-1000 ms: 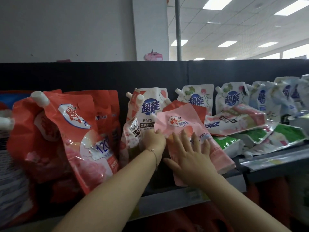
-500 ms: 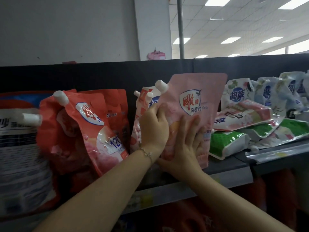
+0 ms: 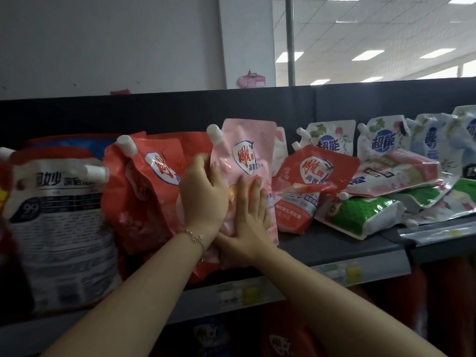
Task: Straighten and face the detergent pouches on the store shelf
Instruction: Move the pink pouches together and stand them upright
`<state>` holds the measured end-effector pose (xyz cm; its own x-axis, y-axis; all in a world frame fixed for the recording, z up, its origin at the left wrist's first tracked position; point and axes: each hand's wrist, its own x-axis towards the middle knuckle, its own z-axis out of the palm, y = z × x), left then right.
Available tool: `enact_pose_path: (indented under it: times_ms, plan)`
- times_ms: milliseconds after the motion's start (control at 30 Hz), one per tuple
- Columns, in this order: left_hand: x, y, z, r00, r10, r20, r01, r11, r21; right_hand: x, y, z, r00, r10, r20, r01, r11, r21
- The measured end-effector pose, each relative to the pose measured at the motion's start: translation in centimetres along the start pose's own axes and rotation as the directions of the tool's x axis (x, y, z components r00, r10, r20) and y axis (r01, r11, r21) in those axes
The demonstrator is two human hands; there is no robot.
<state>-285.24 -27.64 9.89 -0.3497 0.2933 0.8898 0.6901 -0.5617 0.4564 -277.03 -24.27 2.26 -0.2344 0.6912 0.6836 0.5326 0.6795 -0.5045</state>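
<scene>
Though creased, the pink pouch [image 3: 246, 153] stands upright, logo forward.

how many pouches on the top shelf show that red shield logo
3: the orange-red pouch on the left, the pink pouch held by the left hand and right hand, the slumped red pouch to its right. Others may be hidden behind.

A white wall [image 3: 103, 42] rises behind a black back panel [image 3: 180, 109], and a white pillar [image 3: 247, 39] stands at the wall's right end. A small pink object [image 3: 251, 80] shows just above the panel's top edge, at the pillar's foot. Right of the pillar stands a grey pole [image 3: 290, 39], and beyond it a tiled ceiling carries rows of lit ceiling lights [image 3: 437, 53]. Yellow price tags [image 3: 353, 271] sit along the front rail.
</scene>
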Motion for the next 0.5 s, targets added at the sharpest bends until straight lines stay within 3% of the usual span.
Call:
enact_pose_path:
  times_ms: [100,233,400,500]
  plan:
    - [0.1,-0.2,-0.9,0.999,0.027,-0.030,-0.029,0.997,-0.074,0.9,0.0,-0.2,0.996,0.009,0.083,-0.009,1.000,-0.006]
    - [-1.2,-0.4,-1.9,0.986,0.163,0.024,-0.163,0.986,-0.029,1.5,0.9,-2.3,0.971,0.001,0.240,0.001,1.000,-0.005]
    - [-3.0,0.6,-1.0,0.950,0.259,0.177,-0.266,0.964,0.020,1.5,3.1,-4.9,0.966,-0.085,0.243,0.079,0.996,0.036]
    - [-4.2,1.6,0.5,0.910,0.285,0.300,-0.305,0.952,0.023,1.1,3.2,-5.8,0.973,-0.163,0.162,0.149,0.984,0.095]
